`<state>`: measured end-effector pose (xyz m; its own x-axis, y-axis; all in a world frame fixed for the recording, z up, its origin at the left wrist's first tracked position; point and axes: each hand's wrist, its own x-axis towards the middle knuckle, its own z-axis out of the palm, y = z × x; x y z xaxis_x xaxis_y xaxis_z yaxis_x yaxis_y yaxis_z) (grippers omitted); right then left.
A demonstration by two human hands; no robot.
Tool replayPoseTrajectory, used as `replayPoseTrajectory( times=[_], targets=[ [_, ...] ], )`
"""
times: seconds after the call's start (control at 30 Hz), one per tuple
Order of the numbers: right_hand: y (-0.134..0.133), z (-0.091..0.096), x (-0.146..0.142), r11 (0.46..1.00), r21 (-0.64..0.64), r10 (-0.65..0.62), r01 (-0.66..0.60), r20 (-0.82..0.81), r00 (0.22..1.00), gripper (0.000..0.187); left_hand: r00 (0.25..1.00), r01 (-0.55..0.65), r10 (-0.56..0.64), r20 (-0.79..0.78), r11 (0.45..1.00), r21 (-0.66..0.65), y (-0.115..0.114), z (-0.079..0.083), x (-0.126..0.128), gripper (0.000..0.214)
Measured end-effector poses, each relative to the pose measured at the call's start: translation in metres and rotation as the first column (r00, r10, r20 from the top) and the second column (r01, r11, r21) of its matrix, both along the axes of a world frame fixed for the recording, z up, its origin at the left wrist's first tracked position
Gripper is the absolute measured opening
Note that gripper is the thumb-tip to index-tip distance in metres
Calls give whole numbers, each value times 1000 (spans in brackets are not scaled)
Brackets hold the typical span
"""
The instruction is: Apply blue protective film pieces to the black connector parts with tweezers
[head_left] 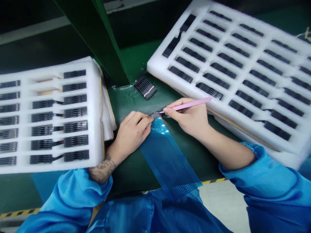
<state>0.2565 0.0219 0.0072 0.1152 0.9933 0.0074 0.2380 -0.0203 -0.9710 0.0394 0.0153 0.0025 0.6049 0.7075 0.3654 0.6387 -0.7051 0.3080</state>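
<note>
My left hand (132,134) pinches a small dark electronic part (154,115) between its fingertips. My right hand (187,118) holds pink tweezers (188,105), and their tip reaches that same part. Under both hands lies a glossy blue film strip (167,158) printed with rows of dark squares. Its upper end sits just below the pinched part. A loose black comb-like component (145,88) with a pale band lies on the green mat, above my hands. Two white foam trays (96,113) (155,61) hold rows of similar black parts on either side.
The green work mat (126,103) runs beneath everything, with a dark green upright post (104,38) behind it. Yellow-and-black tape (213,181) marks the front edge, with a pale floor below. Blue sleeves cover my forearms, and a tattoo shows on my left wrist.
</note>
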Motion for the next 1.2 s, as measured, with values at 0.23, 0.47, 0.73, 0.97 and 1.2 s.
replayPoseTrajectory(
  times=[0.23, 0.47, 0.73, 0.97, 1.2],
  targets=[
    [-1, -2, -1, 1000, 14, 0, 0, -38, 999, 17, 1000, 2, -2, 5, 1000, 12, 1, -1, 0, 11],
    [-1, -1, 0, 1000, 4, 2, -2, -21, 1000, 15, 1000, -2, 2, 11, 1000, -3, -1, -1, 0, 12],
    [0, 0, 1, 1000, 3, 0, 0, -26, 1000, 14, 1000, 3, -3, 14, 1000, 3, 1, -1, -1, 12],
    [-1, 3, 0, 1000, 1, -6, 6, 22, 1000, 12, 1000, 1, -1, 13, 1000, -2, 0, 0, -1, 12],
    [-1, 2, -1, 1000, 10, -4, 4, 19, 1000, 14, 1000, 5, -6, 22, 1000, 11, 0, -1, 0, 12]
  ],
)
